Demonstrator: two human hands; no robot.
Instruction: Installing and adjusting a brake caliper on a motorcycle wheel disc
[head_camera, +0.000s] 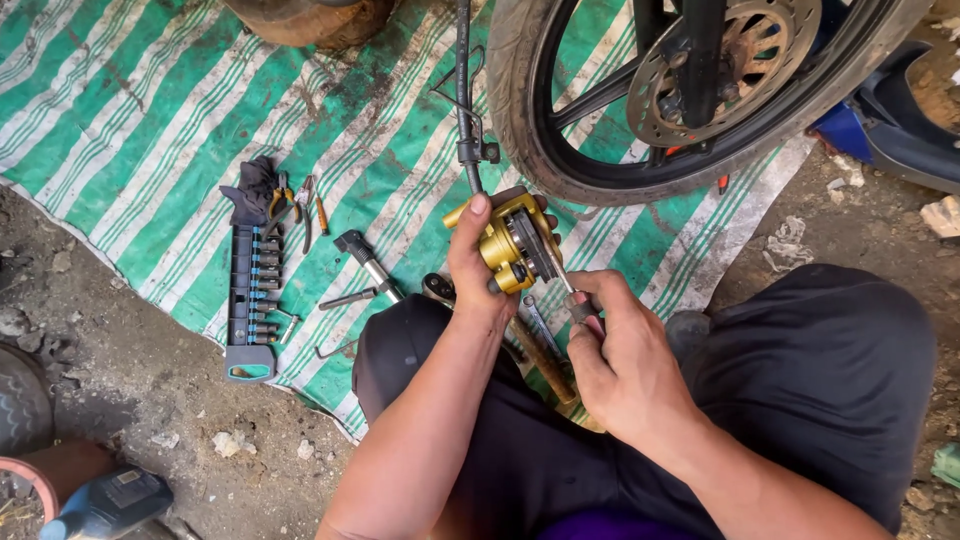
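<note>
Over our knees, beside the wheel (690, 100), our left hand (478, 262) clamps the gold brake caliper (508, 240); our right hand (620, 350) pinches a screwdriver (578, 300) against it. We should brace the caliper firmly and pry gently, keeping the tip seated.

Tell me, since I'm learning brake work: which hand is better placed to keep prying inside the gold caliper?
Right hand: it grips the red-handled screwdriver, tip inside the gold metal brake caliper. Left hand steadies the caliper.

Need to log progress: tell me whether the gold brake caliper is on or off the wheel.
Off: the left hand holds the gold brake caliper clear of the wheel.
</note>
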